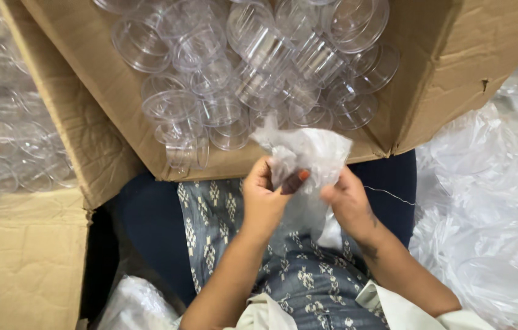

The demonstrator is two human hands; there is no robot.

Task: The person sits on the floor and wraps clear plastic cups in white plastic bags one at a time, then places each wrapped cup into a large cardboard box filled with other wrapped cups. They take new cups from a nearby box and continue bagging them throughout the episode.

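Note:
Both my hands hold a thin clear plastic bag over my lap, just in front of an open cardboard box. My left hand pinches the bag's left side with the thumb pressed on the film. My right hand grips its right side. The bag bunches up between them and hangs down below my palms. Several clear plastic cups lie jumbled in the box right behind the bag.
A second cardboard box at the left holds more clear cups. Heaps of clear plastic bags lie at the right, and another bundle sits by my left knee. Patterned blue cloth covers my lap.

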